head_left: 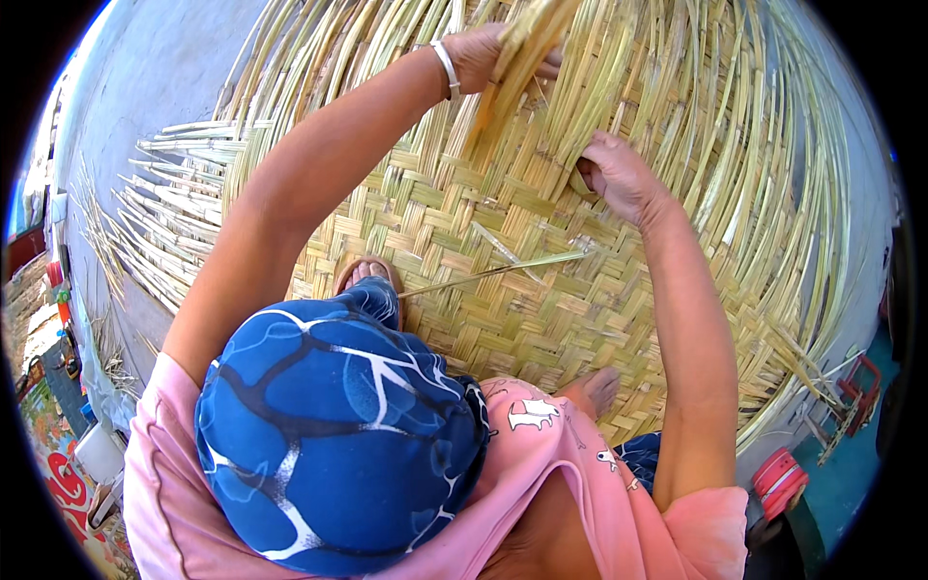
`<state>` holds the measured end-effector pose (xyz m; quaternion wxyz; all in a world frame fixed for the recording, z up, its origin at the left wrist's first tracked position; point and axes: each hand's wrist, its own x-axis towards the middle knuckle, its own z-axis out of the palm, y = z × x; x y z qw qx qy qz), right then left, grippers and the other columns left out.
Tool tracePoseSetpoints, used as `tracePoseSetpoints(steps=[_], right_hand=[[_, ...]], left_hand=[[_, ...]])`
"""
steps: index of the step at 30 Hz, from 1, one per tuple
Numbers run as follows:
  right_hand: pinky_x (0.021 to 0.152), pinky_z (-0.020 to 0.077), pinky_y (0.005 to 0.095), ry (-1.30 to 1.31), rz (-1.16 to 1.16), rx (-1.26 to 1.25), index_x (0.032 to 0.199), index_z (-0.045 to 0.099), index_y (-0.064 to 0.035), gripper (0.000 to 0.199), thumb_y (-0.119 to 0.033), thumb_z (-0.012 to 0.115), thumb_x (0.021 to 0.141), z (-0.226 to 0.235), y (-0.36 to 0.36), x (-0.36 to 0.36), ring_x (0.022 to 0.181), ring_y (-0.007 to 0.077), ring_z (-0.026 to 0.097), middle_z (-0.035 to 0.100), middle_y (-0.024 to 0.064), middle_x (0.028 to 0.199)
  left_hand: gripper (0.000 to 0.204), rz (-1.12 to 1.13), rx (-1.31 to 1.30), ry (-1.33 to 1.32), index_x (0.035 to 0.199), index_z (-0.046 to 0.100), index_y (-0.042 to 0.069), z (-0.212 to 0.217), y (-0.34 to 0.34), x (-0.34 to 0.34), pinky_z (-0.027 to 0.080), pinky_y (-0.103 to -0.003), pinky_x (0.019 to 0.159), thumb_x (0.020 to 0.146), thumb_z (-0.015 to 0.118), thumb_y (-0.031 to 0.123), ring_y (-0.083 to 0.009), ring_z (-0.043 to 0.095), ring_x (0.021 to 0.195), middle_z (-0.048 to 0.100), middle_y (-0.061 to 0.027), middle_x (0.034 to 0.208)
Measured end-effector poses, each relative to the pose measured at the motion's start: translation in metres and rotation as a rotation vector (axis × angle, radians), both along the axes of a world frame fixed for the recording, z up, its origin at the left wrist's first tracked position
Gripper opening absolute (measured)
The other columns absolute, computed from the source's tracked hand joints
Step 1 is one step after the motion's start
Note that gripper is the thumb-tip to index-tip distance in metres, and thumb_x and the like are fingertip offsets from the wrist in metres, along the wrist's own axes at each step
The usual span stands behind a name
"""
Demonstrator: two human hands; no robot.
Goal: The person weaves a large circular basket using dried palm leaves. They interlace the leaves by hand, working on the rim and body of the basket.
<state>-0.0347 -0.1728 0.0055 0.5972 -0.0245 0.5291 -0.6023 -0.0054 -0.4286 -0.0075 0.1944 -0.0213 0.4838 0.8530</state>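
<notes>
And here's the big one in front of you: a broad woven mat (pixel 503 309), flat plant strips crossing in a chunky zigzag, straw-yellow shading to pale green, glossy and faintly ridged. Its far and side edges burst into long unwoven strips (pixel 720 126), fanning over the smooth grey floor (pixel 145 77). Closer in, blue cloth (pixel 333 440) bulges up, laced with white branching lines, beside your soft pink shirt (pixel 541 425).

Now a raised bunch of strips (pixel 522 72), tan and blurred, rises across your left grip (pixel 476 56); the palm sits behind it, fingers peeking out on the far side, so how tightly it's closed you can't tell. Over to your right grip (pixel 621 176): fingers curled in, thumb and forefinger pinched on pale green strips (pixel 585 106) where weave meets fringe. The mat spreads under and between both grips. Nearer you, one slim loose strip (pixel 493 275) slants across the weave; a white bracelet (pixel 447 68) rings your left wrist.
</notes>
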Motion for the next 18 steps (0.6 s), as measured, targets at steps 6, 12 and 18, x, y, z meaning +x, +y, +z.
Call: tracePoseSetpoints(steps=[6, 12, 18], right_hand=[[0.085, 0.0456, 0.0288, 0.146, 0.003, 0.068, 0.107, 0.057, -0.004, 0.021, -0.01, 0.051, 0.088, -0.015, 0.004, -0.007, 0.086, 0.0132, 0.057, 0.061, 0.0037, 0.097], [0.084, 0.0453, 0.0319, 0.236, -0.05, 0.201, 0.092, 0.049, -0.009, 0.008, -0.007, 0.049, 0.084, 0.012, -0.01, 0.005, 0.073, 0.0121, 0.049, 0.047, -0.0004, 0.081], [0.074, 0.047, 0.0286, 0.215, 0.068, 0.252, 0.08, 0.038, -0.0122, 0.018, -0.004, 0.055, 0.078, 0.009, -0.013, 0.001, 0.074, 0.0115, 0.049, 0.045, 0.0001, 0.08]], left_hand=[[0.018, 0.412, 0.124, -0.029, 0.104, 0.06, 0.007, 0.022, -0.04, 0.055, 0.049, -0.04, 0.091, 0.09, 0.058, 0.018, -0.0212, 0.061, 0.1, 0.065, -0.0074, 0.102], [0.013, 0.857, -0.009, -0.356, 0.099, 0.056, 0.001, 0.011, -0.025, 0.139, 0.057, -0.03, 0.073, 0.089, 0.059, 0.008, -0.02, 0.066, 0.085, 0.065, -0.0111, 0.095], [0.019, 1.092, -0.098, -0.544, 0.095, 0.051, 0.003, -0.007, -0.013, 0.149, 0.058, -0.029, 0.061, 0.083, 0.066, 0.006, -0.0201, 0.065, 0.071, 0.063, -0.009, 0.086]])
